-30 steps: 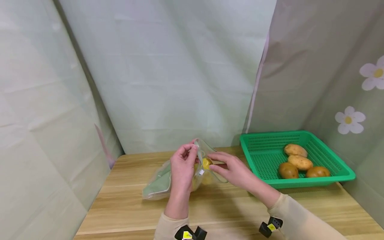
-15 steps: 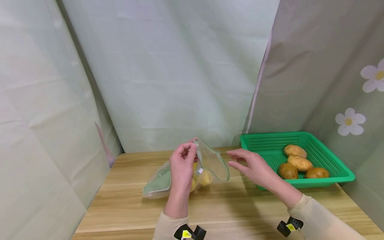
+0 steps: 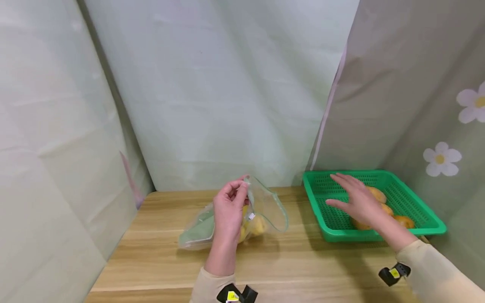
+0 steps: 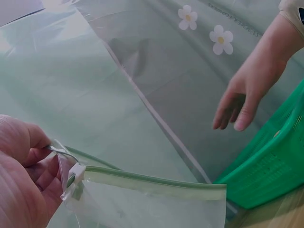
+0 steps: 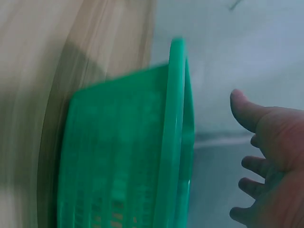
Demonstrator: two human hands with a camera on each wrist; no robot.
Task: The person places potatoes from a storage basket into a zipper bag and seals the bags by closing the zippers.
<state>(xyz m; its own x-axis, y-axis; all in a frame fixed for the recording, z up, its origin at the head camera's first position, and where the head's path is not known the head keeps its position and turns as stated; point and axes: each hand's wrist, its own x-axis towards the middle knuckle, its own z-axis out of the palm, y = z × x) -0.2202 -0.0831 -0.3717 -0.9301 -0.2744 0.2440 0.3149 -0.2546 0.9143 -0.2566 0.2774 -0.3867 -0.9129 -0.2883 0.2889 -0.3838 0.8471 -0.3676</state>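
Note:
My left hand (image 3: 229, 208) pinches the edge of a clear zip bag (image 3: 270, 206) with green trim, near the table's middle. The bag's mouth gapes toward the right, and a white zip slider (image 4: 78, 170) shows by the fingers in the left wrist view. Yellowish round things (image 3: 259, 225) lie inside the bag, partly hidden by the hand. My right hand (image 3: 358, 202) hovers over the green basket (image 3: 316, 202), fingers spread and holding nothing. Several potatoes (image 3: 404, 221) lie in the basket, some of them covered by the right hand and forearm.
The wooden table (image 3: 159, 223) carries both bag and basket. Pale curtains (image 3: 227, 92) hang close behind and on both sides. A flower-printed curtain (image 3: 441, 159) stands beside the basket on the right.
My right hand has left the bag's mouth and moved right to above the basket. The left hand still holds the bag in much the same spot.

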